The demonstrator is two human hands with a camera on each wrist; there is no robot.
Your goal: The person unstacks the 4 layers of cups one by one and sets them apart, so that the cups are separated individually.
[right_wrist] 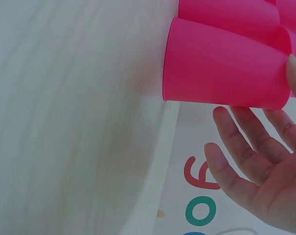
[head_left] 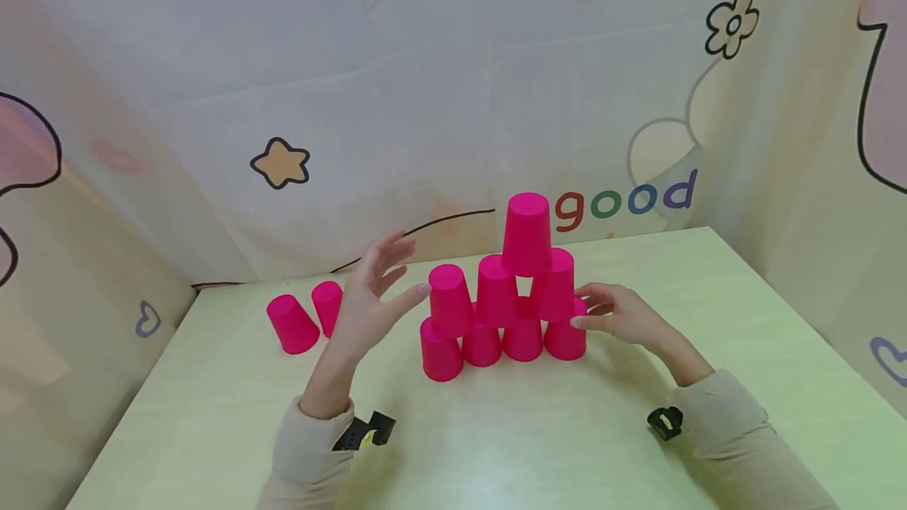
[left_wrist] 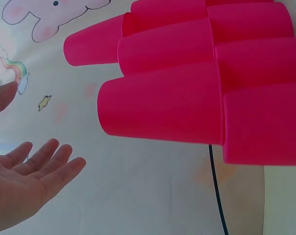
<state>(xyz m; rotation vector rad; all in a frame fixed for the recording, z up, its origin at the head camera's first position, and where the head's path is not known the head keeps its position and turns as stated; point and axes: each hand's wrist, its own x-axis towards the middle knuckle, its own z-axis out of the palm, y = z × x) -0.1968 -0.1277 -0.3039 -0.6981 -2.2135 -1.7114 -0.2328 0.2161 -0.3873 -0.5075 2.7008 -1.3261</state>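
Note:
Pink cups stand upside down in a tiered stack in the head view. The bottom row has several cups, including a left end cup (head_left: 442,356). Three cups make the middle row, the leftmost (head_left: 450,305) among them. A single top cup (head_left: 527,234) sits over the right part of that row. My left hand (head_left: 372,297) is raised beside the stack's left side, fingers spread, holding nothing. With fingers loosely extended, my right hand (head_left: 627,317) is around the upper part of the bottom right cup (right_wrist: 226,66); whether it touches is unclear.
Two more pink cups stand at the left: one nearer cup (head_left: 293,325) and another (head_left: 327,307) partly behind my left hand. The pale table (head_left: 496,447) meets a printed cloth backdrop (head_left: 439,116) at its back edge.

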